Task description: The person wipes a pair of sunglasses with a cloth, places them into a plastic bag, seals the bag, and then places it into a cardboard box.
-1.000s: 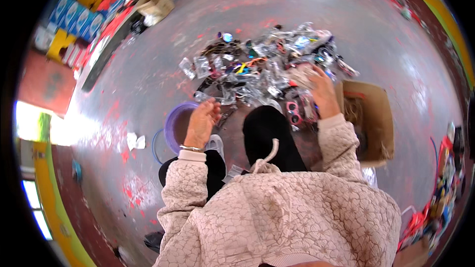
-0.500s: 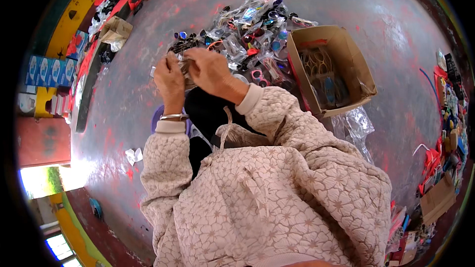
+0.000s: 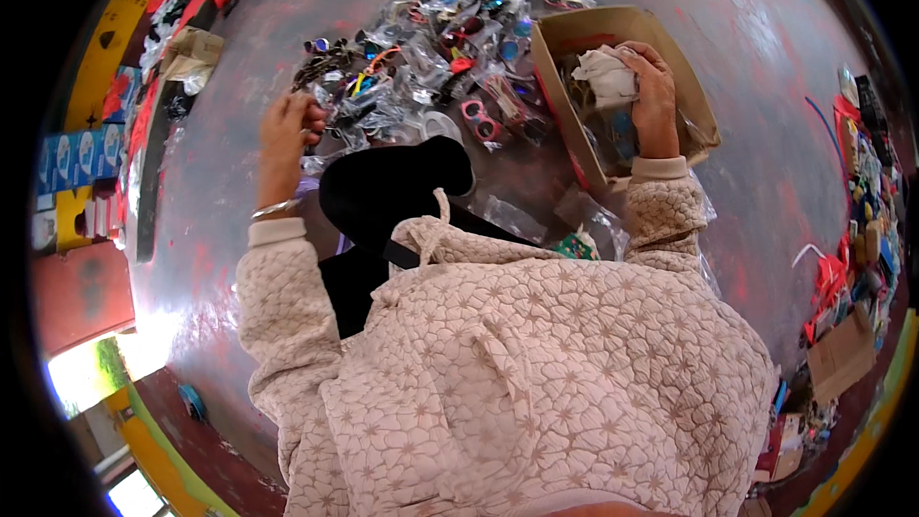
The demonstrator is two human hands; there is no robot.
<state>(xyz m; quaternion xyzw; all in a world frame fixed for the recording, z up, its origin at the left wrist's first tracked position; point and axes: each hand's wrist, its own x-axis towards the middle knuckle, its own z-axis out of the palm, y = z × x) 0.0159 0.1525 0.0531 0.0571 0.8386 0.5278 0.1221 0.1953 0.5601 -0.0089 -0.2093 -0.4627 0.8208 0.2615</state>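
Observation:
My right hand (image 3: 655, 101) is closed on a crumpled white wad (image 3: 607, 77), which could be cloth or paper, over the open cardboard box (image 3: 697, 124). Inside that box lie several pairs of glasses (image 3: 622, 139), partly covered by the wad and my hand. My left hand (image 3: 289, 134) is at the left edge of a pile of bagged sunglasses (image 3: 431, 57), with its fingers curled in. Whatever those fingers hold, if anything, is hidden. Pink-framed sunglasses (image 3: 481, 122) lie on the near side of the pile.
Clear plastic bags (image 3: 517, 218) lie on the grey floor between my knees and the box. Heaped goods and a flattened carton (image 3: 842, 354) line the right wall. At the left stand blue boxes (image 3: 81, 158) and a long low ledge (image 3: 158, 172) with goods beside it.
My hands were together at the pile's left side and are now apart. The right one has moved right to the box with the white wad; the left one has shifted slightly left.

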